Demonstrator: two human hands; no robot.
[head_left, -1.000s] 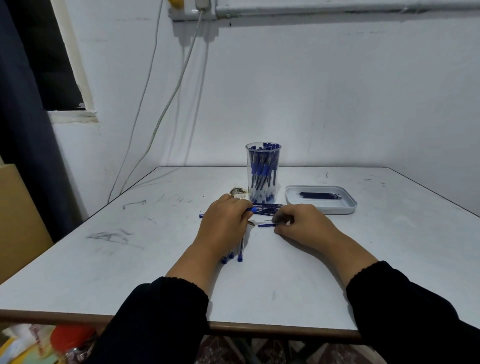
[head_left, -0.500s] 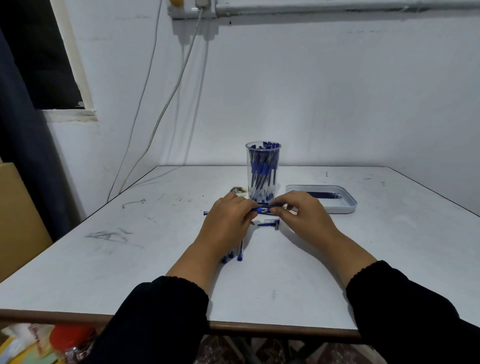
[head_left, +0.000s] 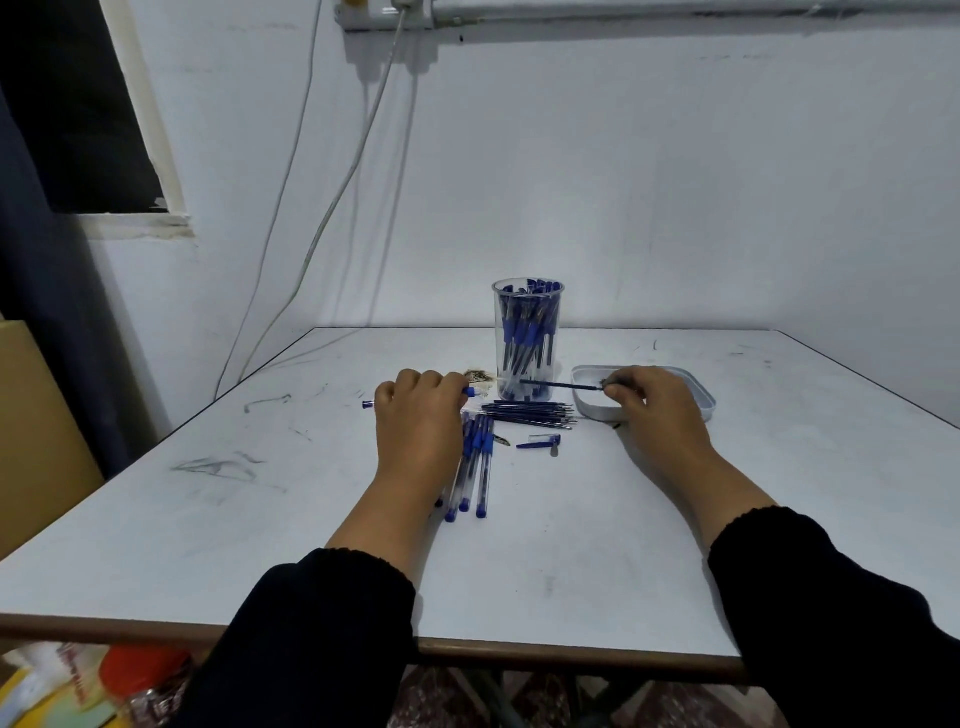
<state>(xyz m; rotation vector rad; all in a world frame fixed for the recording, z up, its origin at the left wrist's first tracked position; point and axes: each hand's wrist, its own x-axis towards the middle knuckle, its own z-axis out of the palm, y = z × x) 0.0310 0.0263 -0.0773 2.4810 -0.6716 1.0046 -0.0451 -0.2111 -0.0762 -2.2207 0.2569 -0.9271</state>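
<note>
My left hand (head_left: 415, 415) grips a clear pen barrel (head_left: 370, 404), whose blue ends stick out on both sides of the fist. My right hand (head_left: 654, 400) pinches the tip end of a thin dark ink refill (head_left: 556, 385), which stretches left from the fingers in front of the cup, drawn out of the barrel. A clear cup (head_left: 527, 338) packed with blue pens stands behind. A small pile of loose dark refills (head_left: 530, 414) lies between my hands. Several blue pens (head_left: 475, 467) lie beside my left wrist.
A shallow white tray (head_left: 701, 405) sits under my right hand. A blue pen cap (head_left: 537, 442) lies near the refills. A dark smudge (head_left: 480, 375) marks the white table (head_left: 311, 519). Cables hang down the wall at the back left.
My hands have moved apart. The right hand has drawn the refill out of the barrel and carried its tip end rightward over the tray; the left hand kept the barrel.
</note>
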